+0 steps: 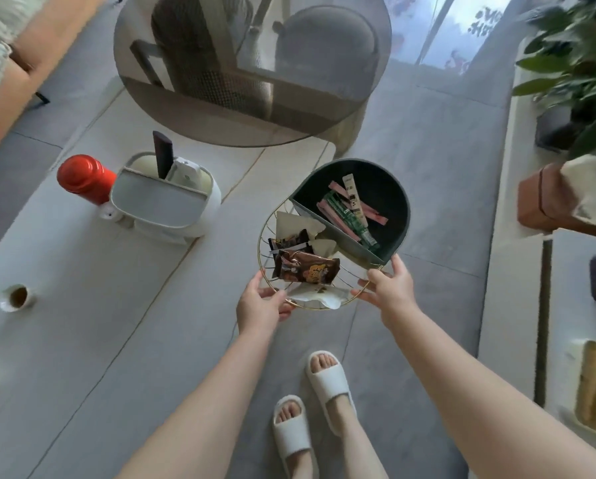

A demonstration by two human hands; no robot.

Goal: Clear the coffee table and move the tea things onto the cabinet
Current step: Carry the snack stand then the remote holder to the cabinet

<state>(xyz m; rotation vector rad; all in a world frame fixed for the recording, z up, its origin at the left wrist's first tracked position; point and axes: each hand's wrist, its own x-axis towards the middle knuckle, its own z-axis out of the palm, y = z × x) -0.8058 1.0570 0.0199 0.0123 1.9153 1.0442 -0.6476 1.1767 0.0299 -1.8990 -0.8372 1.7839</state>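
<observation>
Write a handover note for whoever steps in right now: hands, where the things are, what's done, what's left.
Left hand and right hand each grip the gold wire rim of the snack basket, held off the coffee table with sachets and wrapped snacks inside.
Still on the table: small tea cup, red flask, white organiser holding a remote.
Done: basket lifted.
Left: set the basket down, probably on the cabinet at right, then move the cup, flask and organiser.

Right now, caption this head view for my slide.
Both hands hold a round gold-wire snack basket beside the grey coffee table.
</observation>
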